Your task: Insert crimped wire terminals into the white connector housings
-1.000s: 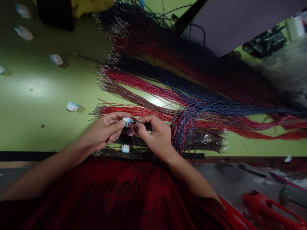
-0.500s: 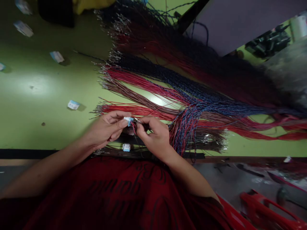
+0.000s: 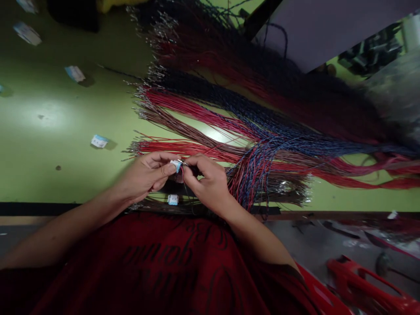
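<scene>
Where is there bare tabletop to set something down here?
Most open: the green tabletop left of the left hand, between scattered connectors and the black edge strip. A narrower patch lies at right, below the red wires. Crowded: the middle, where wire bundles lie around the right hand.

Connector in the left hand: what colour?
The connector is white and light blue, clearest in the head view.

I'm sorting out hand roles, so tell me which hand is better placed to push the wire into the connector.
Right, I'd judge: the right hand pinches the wire close beside the connector, while the left hand grips the connector and seems better suited to steadying it.
</scene>
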Demonstrator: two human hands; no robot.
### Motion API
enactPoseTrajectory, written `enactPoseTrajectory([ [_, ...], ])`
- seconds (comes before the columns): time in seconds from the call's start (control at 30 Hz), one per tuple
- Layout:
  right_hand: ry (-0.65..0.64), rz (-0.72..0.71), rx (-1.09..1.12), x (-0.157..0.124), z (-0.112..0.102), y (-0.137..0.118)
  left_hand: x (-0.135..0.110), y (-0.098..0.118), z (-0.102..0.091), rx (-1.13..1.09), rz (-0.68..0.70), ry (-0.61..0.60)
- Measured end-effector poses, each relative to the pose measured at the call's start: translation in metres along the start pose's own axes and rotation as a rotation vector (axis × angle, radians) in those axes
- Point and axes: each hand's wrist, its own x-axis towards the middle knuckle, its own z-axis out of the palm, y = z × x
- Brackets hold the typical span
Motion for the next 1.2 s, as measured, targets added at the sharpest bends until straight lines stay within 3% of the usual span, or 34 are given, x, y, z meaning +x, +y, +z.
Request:
enactPoseTrajectory([
  [0.2, 0.012, 0.131, 0.138, 0.0006, -0.0011, 0.0017, -0.0003, 0.0015, 0.0011, -0.024, 0.017, 0.016],
  [0.77, -0.098, 0.000, 0.025, 0.0017, -0.0084, -0.0019, -0.0001, -0.0016, -0.0022, 0.125, 0.006, -0.014],
  [1.0, 0.000, 0.192, 0.203, 0.0002, -0.0031, -0.0040, -0.0014, 0.0009, 0.0010, 0.143, 0.037, 0.009],
  [1.2, -0.047, 0.330, 0.325, 0.0014, -0.0006, -0.0038, -0.0017, -0.0004, -0.0018, 0.241, 0.050, 0.038],
])
